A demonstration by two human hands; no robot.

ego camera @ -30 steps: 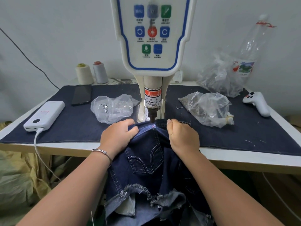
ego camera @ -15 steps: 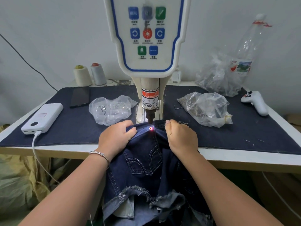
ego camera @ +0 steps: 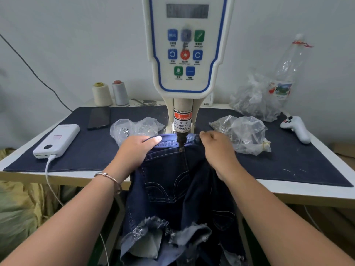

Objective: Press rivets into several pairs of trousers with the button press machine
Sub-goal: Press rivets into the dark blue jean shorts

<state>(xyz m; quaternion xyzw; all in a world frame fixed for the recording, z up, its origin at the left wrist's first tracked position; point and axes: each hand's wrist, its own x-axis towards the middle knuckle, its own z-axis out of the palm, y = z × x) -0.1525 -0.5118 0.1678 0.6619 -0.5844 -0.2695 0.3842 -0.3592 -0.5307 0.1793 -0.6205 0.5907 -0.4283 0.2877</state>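
Dark blue denim trousers with frayed hems hang over the table's front edge, their waistband under the white button press machine. The machine's black punch is down on the denim just below the waistband. My left hand grips the waistband left of the punch, thumb on top. My right hand grips the fabric right of the punch, fingers curled. A clear bag of rivets lies behind my left hand.
A dark cloth mat covers the table. On it are a white power bank with cable, a black phone, two more plastic bags, a white controller, two thread cones and a plastic bottle.
The punch has come down onto the denim where the red light dot showed. Both hands have spread slightly apart along the waistband, and the camera view has tilted upward.
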